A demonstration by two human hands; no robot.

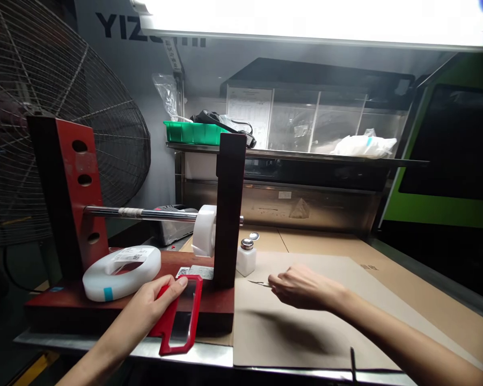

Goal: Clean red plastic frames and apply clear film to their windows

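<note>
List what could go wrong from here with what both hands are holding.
1. The pointed tool in the right hand is aimed toward the white bottle, whose lid looks open; a careless move might tip it and spill any contents.
2. The left hand grips the red-framed part near the bench's metal edge; a slip could drop it.
3. That tool's tip might scratch the part if they meet.

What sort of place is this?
Probably a factory or workshop workstation. What points to it: a large caged fan at left, a workbench covered in brown sheeting under a bright strip light, and a red-and-black stand carrying a whitish roll.
</note>
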